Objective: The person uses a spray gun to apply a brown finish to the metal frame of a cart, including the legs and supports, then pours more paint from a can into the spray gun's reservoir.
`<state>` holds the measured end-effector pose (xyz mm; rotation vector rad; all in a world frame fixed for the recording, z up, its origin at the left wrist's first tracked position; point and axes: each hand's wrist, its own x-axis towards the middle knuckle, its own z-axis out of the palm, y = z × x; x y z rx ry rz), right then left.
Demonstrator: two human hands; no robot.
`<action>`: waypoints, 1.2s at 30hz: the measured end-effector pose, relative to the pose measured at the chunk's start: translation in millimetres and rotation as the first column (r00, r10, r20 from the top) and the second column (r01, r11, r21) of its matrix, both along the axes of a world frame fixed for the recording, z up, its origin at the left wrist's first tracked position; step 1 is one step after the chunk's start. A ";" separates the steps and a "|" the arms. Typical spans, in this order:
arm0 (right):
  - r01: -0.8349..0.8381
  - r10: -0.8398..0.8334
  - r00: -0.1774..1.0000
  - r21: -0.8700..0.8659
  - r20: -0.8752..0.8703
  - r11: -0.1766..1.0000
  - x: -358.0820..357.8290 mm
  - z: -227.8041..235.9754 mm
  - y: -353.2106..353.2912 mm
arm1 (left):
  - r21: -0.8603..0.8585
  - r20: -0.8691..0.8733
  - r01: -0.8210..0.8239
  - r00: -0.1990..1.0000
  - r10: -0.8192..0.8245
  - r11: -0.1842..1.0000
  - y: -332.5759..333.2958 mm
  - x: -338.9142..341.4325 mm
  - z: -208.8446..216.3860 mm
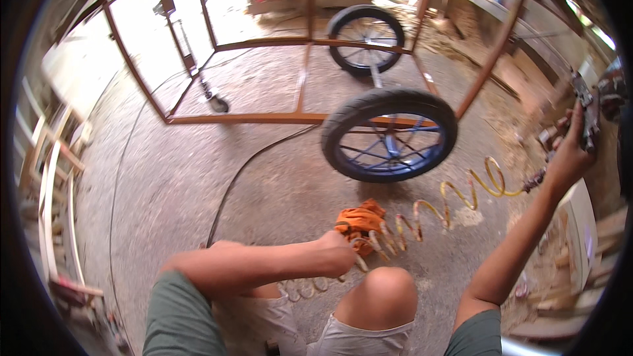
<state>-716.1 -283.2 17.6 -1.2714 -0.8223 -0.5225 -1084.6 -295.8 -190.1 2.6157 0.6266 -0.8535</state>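
My left hand (337,249) is closed on a bunched orange cloth (361,217), just above my bent knee. Its fingers are partly hidden behind the wrist and the cloth. Out to the far right, my right hand (575,148) is raised and wrapped round a metal spray gun (584,95), slightly blurred. A yellow coiled air hose (450,203) stretches from a fitting below that hand, passes beside the cloth and runs down behind my knee. Ahead stands a rust-brown metal frame (247,118) with a large blue-spoked wheel (390,135) nearest me.
A second spoked wheel (366,39) and a small caster (218,103) carry the frame. A black cable (232,184) crosses the concrete floor. Wooden frames (49,184) lean at the left. Boards and scraps (560,296) lie at the right, with a workbench (481,6) behind.
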 end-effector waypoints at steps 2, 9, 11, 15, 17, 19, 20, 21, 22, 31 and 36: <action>-0.095 0.094 0.995 -0.039 -0.023 0.995 -34.7 6.1 4.8 | 0.011 0.000 0.025 1.000 -0.025 1.000 -5.0 -0.4 9.6; -0.513 0.518 0.855 -0.166 -0.013 0.842 -130.6 -29.0 -2.3 | 0.110 -0.134 0.014 0.991 0.000 0.994 -19.7 1.8 -1.4; -0.611 0.615 0.788 -0.188 -0.045 0.769 -155.3 -32.4 -8.8 | 0.105 -0.184 -0.014 0.982 0.034 0.994 -22.7 8.3 -2.6; -0.660 0.666 0.740 -0.292 -0.097 0.692 -189.1 -44.8 -7.7 | 0.067 -0.153 -0.027 0.988 0.037 0.997 -40.9 10.3 2.1; -0.731 0.747 0.662 -0.271 -0.060 0.626 -218.2 -50.1 -0.2 | 0.080 -0.097 -0.037 0.994 0.045 0.996 -59.4 14.6 -5.6; -0.759 0.780 0.624 -0.277 -0.053 0.589 -239.2 -43.6 -0.8 | 0.137 0.000 -0.016 1.000 0.016 0.990 -72.7 29.8 -3.8; -0.778 0.794 0.602 -0.287 -0.086 0.559 -253.3 -46.4 -1.1 | 0.149 0.046 -0.027 0.999 0.020 0.989 -76.7 29.0 -5.1; -0.821 0.830 0.543 -0.287 -0.128 0.493 -272.9 -46.0 -3.1 | 0.151 0.095 -0.043 0.995 0.028 0.988 -82.1 26.9 -4.7; -0.842 0.849 0.503 -0.313 -0.161 0.439 -283.8 -52.0 -1.4 | 0.151 0.127 -0.057 0.991 0.038 0.987 -83.3 22.0 -5.8; -0.938 0.889 0.228 -0.336 -0.398 0.090 -357.1 -86.7 -6.4 | -0.050 0.340 0.025 0.940 -0.006 0.998 -86.4 8.2 -7.2; -0.941 0.858 0.154 -0.337 -0.490 -0.023 -381.5 -108.0 -4.6 | -0.305 0.093 0.082 0.994 -0.056 0.949 -103.2 -8.1 -54.1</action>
